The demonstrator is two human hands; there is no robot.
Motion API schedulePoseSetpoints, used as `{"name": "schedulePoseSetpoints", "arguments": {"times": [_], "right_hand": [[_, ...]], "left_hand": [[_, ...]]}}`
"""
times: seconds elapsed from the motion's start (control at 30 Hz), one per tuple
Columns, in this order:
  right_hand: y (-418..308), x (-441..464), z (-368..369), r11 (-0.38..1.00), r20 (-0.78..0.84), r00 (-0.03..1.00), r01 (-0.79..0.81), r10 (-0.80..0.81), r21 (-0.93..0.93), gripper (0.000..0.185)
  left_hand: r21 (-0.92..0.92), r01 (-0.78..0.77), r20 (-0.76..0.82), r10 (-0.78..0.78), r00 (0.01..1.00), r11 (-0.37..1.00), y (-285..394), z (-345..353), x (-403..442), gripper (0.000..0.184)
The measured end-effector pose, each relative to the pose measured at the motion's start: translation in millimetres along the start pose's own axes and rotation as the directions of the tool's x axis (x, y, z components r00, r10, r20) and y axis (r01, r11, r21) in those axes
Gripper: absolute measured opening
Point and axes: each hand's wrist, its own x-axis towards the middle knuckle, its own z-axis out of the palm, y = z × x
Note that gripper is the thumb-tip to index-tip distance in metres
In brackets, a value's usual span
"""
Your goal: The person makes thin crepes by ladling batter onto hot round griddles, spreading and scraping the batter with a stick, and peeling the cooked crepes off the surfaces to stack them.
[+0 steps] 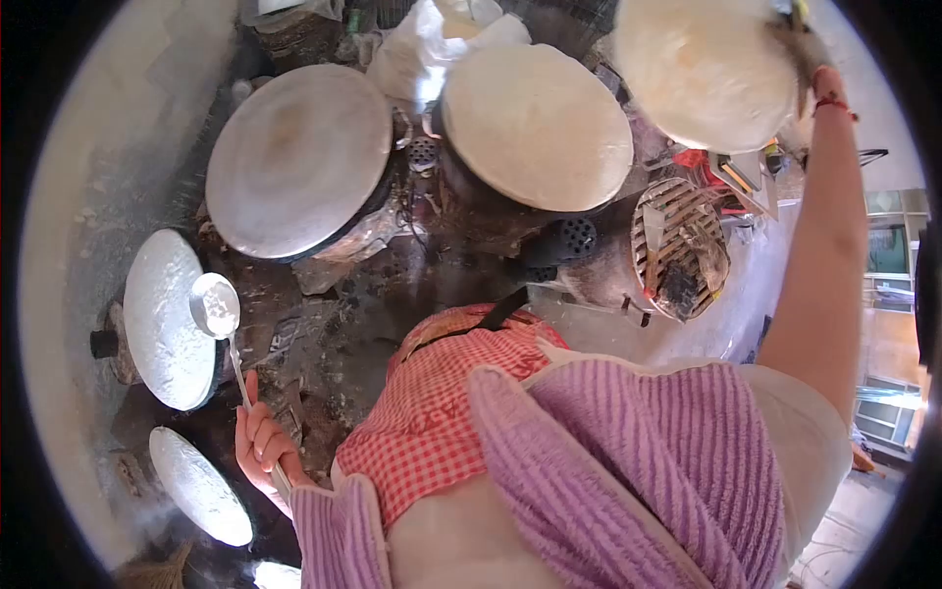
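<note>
My left hand (263, 437) is closed round the long handle of a metal ladle (214, 306), whose bowl holds white batter. The bowl is over the right edge of a round plate coated in glossy white (167, 319). My right arm stretches to the upper right. There my right hand (807, 54), smeared by motion, is at the right edge of a large pale round sheet (702, 69); its fingers cannot be made out. A small yellow thing (800, 12) shows just above it. Another pale sheet (535, 128) covers the round griddle at top centre.
A bare-looking griddle (299, 162) stands at upper left, a second white-coated plate (199, 486) at lower left. A slatted round rack (680, 250) holds a brush-like tool and a dark lump. Red items (690, 159) lie behind it. A white plastic bag (417, 49) is at the top.
</note>
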Motion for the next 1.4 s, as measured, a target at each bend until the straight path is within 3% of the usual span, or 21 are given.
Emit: {"name": "schedulePoseSetpoints", "arguments": {"times": [0.03,0.1,0.17,0.23,0.27,0.3,0.37,0.43,0.5,0.57,0.73,0.77,0.9,0.97,1.0,1.03,1.1,1.17,1.27,1.33,1.4], "right_hand": [[0.7,11.4,-12.2,0.985,-0.072,0.987,0.139,-0.147,-0.106,0.028],[-7.8,11.7,-22.9,0.955,-0.101,0.962,0.233,-0.254,-0.184,0.024],[32.7,37.3,-7.7,0.862,-0.117,0.864,0.46,-0.49,-0.212,0.029],[79.6,37.0,22.2,0.817,-0.206,0.874,0.294,-0.44,-0.497,0.03],[132.2,55.5,50.5,0.889,-0.153,0.884,0.411,-0.443,-0.201,0.032],[91.4,-8.5,65.4,0.889,-0.126,0.905,0.358,-0.405,-0.286,0.035],[188.1,-25.6,132.4,0.884,-0.068,0.91,0.377,-0.41,-0.277,0.038],[207.6,-54.2,167.5,0.938,-0.002,0.951,0.305,-0.31,-0.165,0.043],[258.5,-83.2,221.1,0.951,-0.037,0.968,0.236,-0.248,-0.198,0.042],[291.7,-100.0,251.6,0.964,0.078,0.976,0.212,-0.202,-0.162,0.04],[294.2,-99.4,272.4,0.967,0.168,0.978,0.16,-0.127,-0.201,0.042],[294.9,-94.8,270.2,0.973,0.202,0.965,0.196,-0.169,-0.123,0.046],[264.4,-96.5,257.5,0.883,0.098,0.948,0.318,-0.303,-0.345,0.038],[250.2,-119.2,249.8,0.966,0.097,0.983,0.173,-0.157,-0.191,0.034],[240.8,-143.2,241.3,1.0,0.185,0.983,-0.02,0.017,0.016,0.033],[229.7,-169.7,230.5,0.952,0.304,0.938,-0.235,0.169,0.196,0.032],[170.7,-235.5,212.7,0.873,0.537,0.8,-0.437,0.268,0.215,0.032],[166.7,-298.4,242.8,0.913,0.545,0.756,-0.404,0.363,-0.048,0.034],[133.7,-338.5,261.8,0.813,0.585,0.755,-0.521,0.297,0.26,0.03],[124.9,-353.6,281.8,0.79,0.546,0.792,-0.508,0.272,0.343,0.029],[118.1,-353.3,284.5,0.79,0.598,0.746,-0.54,0.291,0.29,0.03]], "left_hand": [[-0.023,-0.006,0.013,0.006,1.0,1.0,-23.0,-2.8,7.2,0.054],[-0.055,0.002,0.03,-0.001,1.0,0.998,-63.3,-5.8,22.6,0.055],[-0.114,0.003,0.025,0.0,1.0,0.993,-104.2,-2.0,38.7,0.058],[-0.14,0.025,0.011,-0.024,1.0,0.99,-134.7,13.4,48.9,0.06],[-0.145,0.032,0.019,-0.03,0.999,0.989,-147.2,20.2,52.2,0.062],[-0.106,0.027,0.007,-0.027,1.0,0.994,-156.6,27.5,53.2,0.063],[-0.039,0.025,0.008,-0.025,1.0,0.999,-175.4,38.6,54.4,0.063],[-0.007,0.0,0.01,0.0,1.0,1.0,-190.3,52.2,57.5,0.066],[0.064,-0.018,0.032,0.016,0.999,0.998,-205.9,61.1,58.9,0.066],[0.095,-0.058,0.032,0.055,0.998,0.994,-217.9,65.0,58.7,0.066],[0.119,-0.129,0.017,0.128,0.992,0.984,-253.9,81.1,63.6,0.066],[0.12,-0.126,0.025,0.124,0.992,0.985,-258.3,81.7,68.1,0.067],[0.106,-0.079,0.028,0.077,0.997,0.991,-259.2,73.3,80.0,0.068],[0.086,-0.044,0.035,0.041,0.999,0.995,-256.8,72.8,81.8,0.068],[0.088,-0.04,0.025,0.038,0.999,0.995,-257.9,73.0,82.2,0.069],[0.085,-0.04,0.021,0.039,0.999,0.996,-257.2,72.2,82.0,0.069],[0.072,-0.032,0.021,0.031,0.999,0.997,-245.2,68.7,84.3,0.069],[0.055,-0.017,0.022,0.016,1.0,0.998,-233.5,62.7,85.7,0.069],[0.05,-0.004,-0.016,0.005,1.0,0.999,-211.9,63.1,83.7,0.067],[0.038,-0.01,-0.005,0.011,1.0,0.999,-195.0,60.6,76.9,0.066],[0.037,-0.023,-0.013,0.024,1.0,0.999,-184.2,59.4,69.0,0.065]]}}
